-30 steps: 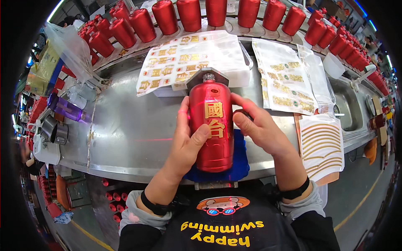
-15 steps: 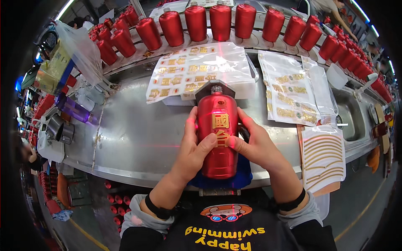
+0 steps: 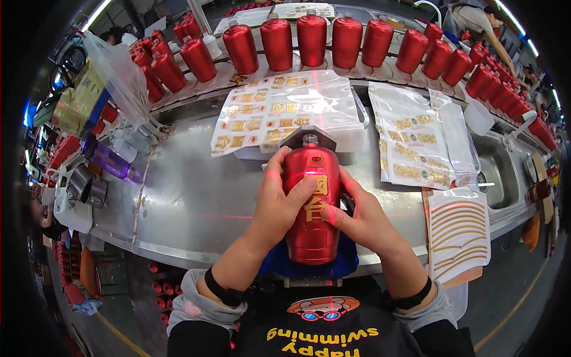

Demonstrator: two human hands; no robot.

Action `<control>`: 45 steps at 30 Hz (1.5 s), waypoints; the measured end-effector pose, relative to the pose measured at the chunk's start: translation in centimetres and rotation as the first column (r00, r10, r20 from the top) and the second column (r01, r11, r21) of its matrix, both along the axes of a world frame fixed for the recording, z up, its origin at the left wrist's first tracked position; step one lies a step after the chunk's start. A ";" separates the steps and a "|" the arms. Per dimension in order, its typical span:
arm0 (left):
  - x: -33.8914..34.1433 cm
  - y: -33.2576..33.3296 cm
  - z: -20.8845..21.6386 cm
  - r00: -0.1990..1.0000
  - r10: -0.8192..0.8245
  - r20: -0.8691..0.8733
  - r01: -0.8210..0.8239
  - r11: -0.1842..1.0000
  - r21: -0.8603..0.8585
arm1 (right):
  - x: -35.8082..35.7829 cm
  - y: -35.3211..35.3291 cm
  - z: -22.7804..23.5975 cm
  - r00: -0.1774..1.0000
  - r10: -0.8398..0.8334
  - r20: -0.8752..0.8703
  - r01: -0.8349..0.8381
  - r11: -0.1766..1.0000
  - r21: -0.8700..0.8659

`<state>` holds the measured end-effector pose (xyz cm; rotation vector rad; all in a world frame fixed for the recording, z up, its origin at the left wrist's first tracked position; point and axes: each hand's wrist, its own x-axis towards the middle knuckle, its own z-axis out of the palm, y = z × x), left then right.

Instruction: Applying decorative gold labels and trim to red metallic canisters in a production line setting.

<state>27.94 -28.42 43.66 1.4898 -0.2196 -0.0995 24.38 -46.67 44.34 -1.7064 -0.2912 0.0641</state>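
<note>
A glossy red bottle (image 3: 311, 243) with raised gold characters down its front lies tilted in front of me, its clear neck pointing away. My left hand (image 3: 275, 199) is closed round its left side, the thumb pressing on the upper gold character. From the other side my right hand (image 3: 364, 215) grips it, thumb tip at the edge of the lower character. A dark angular rest (image 3: 340, 143) shows behind the bottle's neck, and blue cloth (image 3: 348, 257) lies beneath its base. The fingers behind the bottle are partly hidden.
Beyond my hands, a sheet of gold stickers (image 3: 244, 110) lies over a white box. More sticker sheets (image 3: 410, 140) and a card of curved gold strips (image 3: 458, 229) lie right, beside a sink (image 3: 498, 169). Red bottles (image 3: 312, 38) line a curved conveyor. A purple bottle (image 3: 107, 156) stands left.
My left thumb has moved up from between the two characters onto the upper one. The bottles on the conveyor have shifted, and the whole view has tipped slightly.
</note>
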 end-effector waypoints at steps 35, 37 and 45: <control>3.9 -0.5 1.2 0.997 -0.008 -0.076 0.007 1.000 -0.018 | 0.1 0.0 -0.4 1.000 0.007 -0.013 -0.007 1.000 -0.010; 3.7 -0.4 1.4 0.994 -0.041 -0.101 0.035 0.997 -0.061 | 0.1 0.1 -0.3 1.000 0.012 -0.013 -0.012 1.000 0.007; 3.8 -0.1 0.8 0.998 -0.038 -0.058 0.040 0.999 0.035 | 0.0 0.2 0.1 1.000 0.009 -0.022 -0.009 1.000 0.004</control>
